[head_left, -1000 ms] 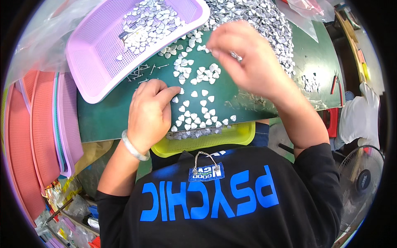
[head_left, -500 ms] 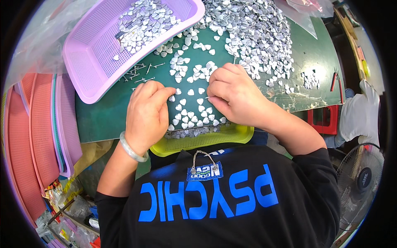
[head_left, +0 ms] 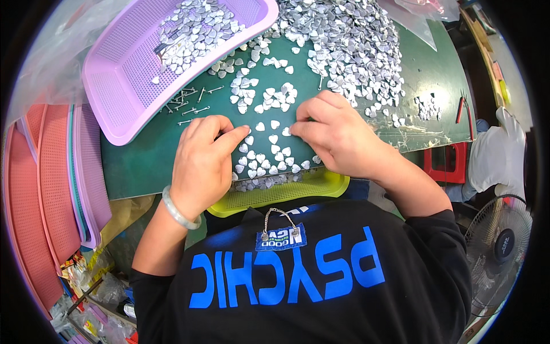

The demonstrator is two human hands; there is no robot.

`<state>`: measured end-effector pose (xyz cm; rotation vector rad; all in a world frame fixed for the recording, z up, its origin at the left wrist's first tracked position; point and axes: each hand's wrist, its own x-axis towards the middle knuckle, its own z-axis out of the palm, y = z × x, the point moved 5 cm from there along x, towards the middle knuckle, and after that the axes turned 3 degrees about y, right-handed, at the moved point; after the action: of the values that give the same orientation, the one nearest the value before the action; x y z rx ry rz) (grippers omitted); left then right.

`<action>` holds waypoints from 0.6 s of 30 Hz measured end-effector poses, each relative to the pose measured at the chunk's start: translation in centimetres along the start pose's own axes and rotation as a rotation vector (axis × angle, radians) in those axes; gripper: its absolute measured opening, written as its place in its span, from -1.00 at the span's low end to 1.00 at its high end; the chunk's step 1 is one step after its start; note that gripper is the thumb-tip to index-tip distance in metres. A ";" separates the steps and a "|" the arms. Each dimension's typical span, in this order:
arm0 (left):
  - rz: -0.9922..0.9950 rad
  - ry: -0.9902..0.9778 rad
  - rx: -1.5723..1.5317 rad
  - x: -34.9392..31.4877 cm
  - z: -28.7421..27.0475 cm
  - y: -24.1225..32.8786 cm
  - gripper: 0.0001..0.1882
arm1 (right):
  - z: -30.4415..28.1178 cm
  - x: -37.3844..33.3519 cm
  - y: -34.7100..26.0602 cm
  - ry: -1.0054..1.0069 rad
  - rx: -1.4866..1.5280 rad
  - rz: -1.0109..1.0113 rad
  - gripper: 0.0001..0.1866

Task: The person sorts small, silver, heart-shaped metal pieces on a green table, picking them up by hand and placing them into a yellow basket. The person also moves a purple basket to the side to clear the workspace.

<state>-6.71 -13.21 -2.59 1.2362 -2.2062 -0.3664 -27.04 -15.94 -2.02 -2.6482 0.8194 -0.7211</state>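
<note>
Small silver heart-shaped metal pieces [head_left: 277, 97] lie in groups on the green table in front of me. My left hand [head_left: 207, 155], with a pale bangle on the wrist, is closed at the left of the loose hearts. Its thumb reaches the edge of one heart, and whatever the curled fingers hold is hidden. Opposite it, my right hand [head_left: 338, 135] is pinched, its fingertips at the edge of another heart [head_left: 286, 131]. Several hearts [head_left: 261, 171] lie between the hands and the table's near edge.
A big heap of hearts [head_left: 355, 46] covers the back of the green table [head_left: 137, 166]. A purple basket [head_left: 109, 114] holding hearts stands back left, beside thin metal pins [head_left: 186, 103]. A yellow-green basket [head_left: 309, 189] sits below the near edge. Red-handled pliers [head_left: 460, 110] lie right.
My right hand has moved slightly right and nearer, and its fingertips are now at a heart. My left thumb has shifted a little forward. The whole view has drifted slightly.
</note>
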 end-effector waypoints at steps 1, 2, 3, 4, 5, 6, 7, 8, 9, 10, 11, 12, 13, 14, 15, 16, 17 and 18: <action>-0.005 -0.009 -0.005 0.0 0.0 0.0 -0.62 | 0.0 0.0 -0.1 -0.009 0.009 -0.004 -0.75; -0.009 -0.018 -0.010 0.0 -0.1 0.0 -0.62 | 0.0 0.0 -0.1 -0.019 0.018 -0.008 -0.74; -0.008 -0.011 -0.012 0.0 -0.1 0.1 -0.62 | -0.1 0.0 -0.2 -0.028 0.027 -0.012 -0.72; -0.007 -0.005 -0.014 0.0 -0.1 0.3 -0.63 | -0.1 0.0 -0.2 -0.032 0.031 -0.007 -0.71; -0.006 0.002 -0.016 0.1 -0.1 0.3 -0.63 | 0.0 0.1 -0.2 -0.035 0.035 -0.002 -0.70; 0.022 -0.009 -0.022 0.0 0.0 0.5 -0.63 | 0.1 0.1 -0.3 -0.039 0.039 0.002 -0.69; 0.049 -0.018 -0.027 0.0 0.0 0.6 -0.63 | 0.2 0.2 -0.4 -0.044 0.048 -0.003 -0.69; 0.076 -0.028 -0.033 0.0 0.1 0.7 -0.63 | 0.4 0.1 -0.6 -0.049 0.057 -0.008 -0.69; 0.077 -0.038 -0.030 -0.1 0.1 0.8 -0.63 | 0.5 0.1 -0.7 -0.055 0.067 -0.013 -0.69; 0.080 -0.047 -0.027 -0.2 0.2 0.9 -0.64 | 0.5 0.1 -0.7 -0.056 0.068 -0.012 -0.69; 0.082 -0.057 -0.024 -0.2 0.2 0.9 -0.64 | 0.4 0.2 -0.7 -0.056 0.069 -0.011 -0.69; 0.071 -0.036 -0.038 -0.2 0.2 0.9 -0.64 | 0.4 0.3 -0.7 -0.057 0.071 -0.010 -0.68; 0.060 -0.016 -0.052 -0.2 0.2 0.9 -0.65 | 0.6 0.4 -0.7 -0.058 0.053 -0.010 -0.68; 0.049 0.004 -0.065 -0.2 0.1 0.8 -0.65 | 0.9 0.4 -0.7 -0.060 0.036 -0.010 -0.67; 0.045 -0.001 -0.059 -0.2 0.2 0.7 -0.65 | 1.0 0.4 -0.8 -0.061 0.019 -0.010 -0.67; 0.041 -0.005 -0.052 -0.3 0.3 0.6 -0.65 | 1.0 0.4 -0.9 -0.058 0.033 -0.028 -0.66; 0.037 -0.009 -0.045 -0.3 0.4 0.5 -0.64 | 0.9 0.4 -1.2 -0.054 0.047 -0.046 -0.66; 0.048 -0.026 -0.044 -0.3 0.3 0.6 -0.64 | 0.8 0.4 -1.4 -0.051 0.062 -0.065 -0.65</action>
<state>-7.23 -12.67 -2.66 1.1589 -2.2336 -0.4111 -25.65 -14.97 -2.02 -2.6366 0.6898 -0.6805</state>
